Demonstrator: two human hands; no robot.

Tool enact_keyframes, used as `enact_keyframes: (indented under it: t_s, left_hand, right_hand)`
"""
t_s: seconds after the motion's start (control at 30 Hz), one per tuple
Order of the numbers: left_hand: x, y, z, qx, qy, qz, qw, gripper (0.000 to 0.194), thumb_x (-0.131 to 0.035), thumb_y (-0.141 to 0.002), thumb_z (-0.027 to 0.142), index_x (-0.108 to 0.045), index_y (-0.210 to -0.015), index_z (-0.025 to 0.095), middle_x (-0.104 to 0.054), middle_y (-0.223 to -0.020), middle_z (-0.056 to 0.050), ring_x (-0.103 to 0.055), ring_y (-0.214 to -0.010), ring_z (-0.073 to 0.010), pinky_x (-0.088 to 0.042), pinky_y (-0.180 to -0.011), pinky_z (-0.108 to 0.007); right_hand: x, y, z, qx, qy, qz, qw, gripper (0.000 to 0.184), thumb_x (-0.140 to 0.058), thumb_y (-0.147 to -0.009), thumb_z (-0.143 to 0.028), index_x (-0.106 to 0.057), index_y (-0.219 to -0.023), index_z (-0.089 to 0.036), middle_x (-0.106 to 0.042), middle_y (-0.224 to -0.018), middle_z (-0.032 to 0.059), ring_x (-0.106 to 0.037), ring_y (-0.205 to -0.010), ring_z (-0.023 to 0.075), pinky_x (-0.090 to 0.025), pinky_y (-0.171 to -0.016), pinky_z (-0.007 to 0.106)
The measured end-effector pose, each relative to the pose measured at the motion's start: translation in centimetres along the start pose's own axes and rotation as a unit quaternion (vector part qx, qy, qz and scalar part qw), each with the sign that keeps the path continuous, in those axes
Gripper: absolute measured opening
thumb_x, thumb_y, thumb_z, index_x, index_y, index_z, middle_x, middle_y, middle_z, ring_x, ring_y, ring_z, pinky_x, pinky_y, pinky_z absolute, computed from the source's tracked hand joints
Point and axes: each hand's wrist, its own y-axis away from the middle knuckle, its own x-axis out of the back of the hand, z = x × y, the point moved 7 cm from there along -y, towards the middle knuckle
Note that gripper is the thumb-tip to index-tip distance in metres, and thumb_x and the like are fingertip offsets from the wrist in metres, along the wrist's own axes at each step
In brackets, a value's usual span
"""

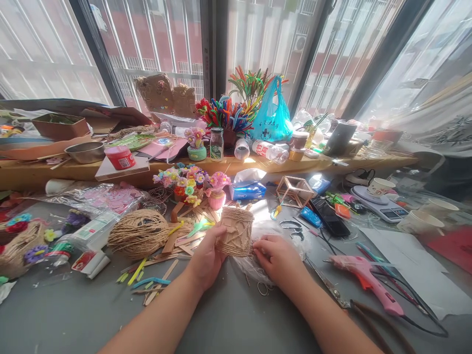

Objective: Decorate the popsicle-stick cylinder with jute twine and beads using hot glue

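A small pot wrapped in twine (pixel 236 232), with a raised pattern on its side, is held over the grey table. My left hand (pixel 207 255) is closed around its left side, thumb on the front. At its lower right edge, the fingertips of my right hand (pixel 273 258) are pinched together, touching or very near the pot; what they hold, if anything, is too small to make out. Below that hand lies crumpled clear plastic (pixel 245 268). A ball of twine (pixel 139 233) and flat wooden sticks (pixel 173 243) lie to the left.
To the right are a pink glue gun (pixel 368 280), pliers (pixel 332 287), scissors (pixel 293 227), a phone (pixel 330 216) and a kitchen scale (pixel 383 206). Behind stand pipe-cleaner flowers (pixel 217 184), a tissue pack (pixel 249 191) and a wooden frame (pixel 295 191). A cluttered ledge (pixel 165 169) runs below the windows.
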Motion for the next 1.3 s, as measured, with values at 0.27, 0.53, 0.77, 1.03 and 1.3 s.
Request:
enact_keyframes:
  t_s: [0.27,0.53,0.77,1.03,1.3]
  left_hand:
    - [-0.3,0.1,0.0,0.002,-0.001,-0.007,1.0,0.034,-0.072,-0.089,0.036,-0.08,-0.115,0.015,-0.083,-0.11,-0.011,-0.073,-0.116,-0.0339,-0.055,-0.101,-0.045]
    - [-0.3,0.1,0.1,-0.002,0.009,-0.005,1.0,0.035,-0.073,-0.088,0.034,-0.078,-0.118,0.016,-0.083,-0.11,-0.01,-0.074,-0.112,-0.0328,-0.054,-0.1,-0.042]
    - [-0.2,0.1,0.3,-0.012,-0.018,-0.015,1.0,0.038,-0.069,-0.092,0.037,-0.076,-0.124,0.018,-0.081,-0.116,-0.011,-0.072,-0.115,-0.032,-0.055,-0.096,-0.041]
    - [-0.5,0.2,-0.1,-0.016,-0.102,-0.029,0.994,0.045,-0.076,-0.087,0.036,-0.074,-0.13,0.021,-0.08,-0.118,-0.011,-0.072,-0.109,-0.0302,-0.054,-0.092,-0.038]
    - [-1.9,0.6,0.0,-0.021,-0.1,-0.036,0.994,0.043,-0.075,-0.088,0.032,-0.075,-0.13,0.021,-0.081,-0.119,-0.011,-0.071,-0.115,-0.0303,-0.053,-0.093,-0.036]
  right_hand:
    - [0.0,-0.5,-0.2,-0.006,0.0,0.004,1.0,0.015,-0.065,-0.091,-0.019,-0.079,-0.089,-0.024,-0.077,-0.088,0.0062,-0.07,-0.09,0.0276,-0.05,-0.076,0.037]
    - [0.4,-0.4,-0.4,-0.001,-0.031,0.024,0.999,0.015,-0.063,-0.091,-0.018,-0.073,-0.082,-0.023,-0.075,-0.085,0.007,-0.067,-0.089,0.0282,-0.049,-0.077,0.038]
    - [2.9,0.7,-1.8,-0.006,-0.129,0.087,0.988,0.019,-0.061,-0.102,-0.032,-0.073,-0.089,-0.024,-0.075,-0.082,0.0037,-0.069,-0.072,0.0216,-0.056,-0.067,0.033]
    - [5.2,1.8,-5.2,0.04,-0.241,0.181,0.953,0.013,-0.065,-0.1,-0.031,-0.076,-0.095,-0.026,-0.076,-0.078,0.0036,-0.071,-0.071,0.0211,-0.058,-0.066,0.032]
    - [4.8,1.2,-5.8,0.063,-0.224,0.201,0.952,0.01,-0.065,-0.099,-0.023,-0.074,-0.097,-0.026,-0.074,-0.078,0.0014,-0.067,-0.067,0.0182,-0.056,-0.065,0.03]
